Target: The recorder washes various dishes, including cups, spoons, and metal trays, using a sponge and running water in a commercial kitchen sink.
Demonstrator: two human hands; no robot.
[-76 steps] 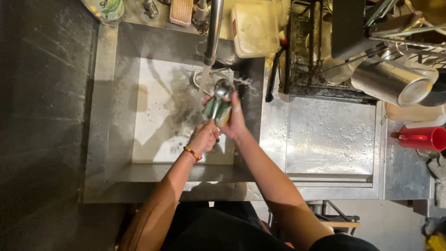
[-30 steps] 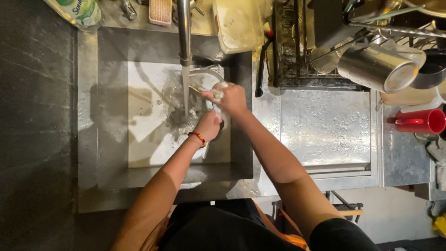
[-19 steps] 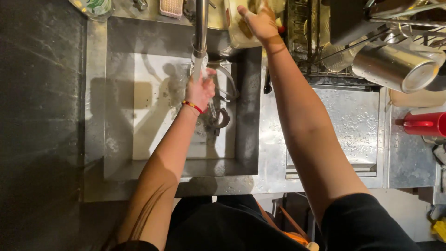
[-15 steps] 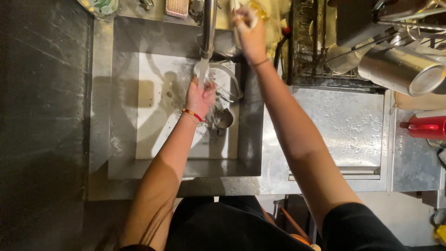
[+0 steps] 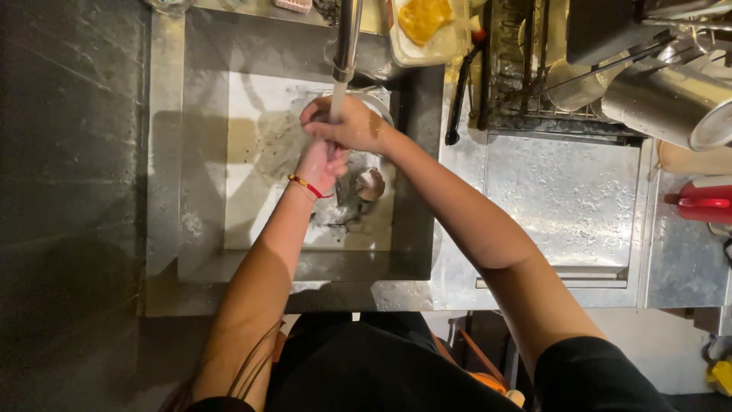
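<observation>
Right hand (image 5: 354,126) returned from tray (image 5: 427,52) to left hand (image 5: 320,164).

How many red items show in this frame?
2: a red wristband on the left hand over the sink, and a red mug at the far right edge. Rack clutter may hide others.

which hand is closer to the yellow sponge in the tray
Right. The right hand is under the tap, closer to the yellow sponge; the left hand sits lower in the sink.
</observation>
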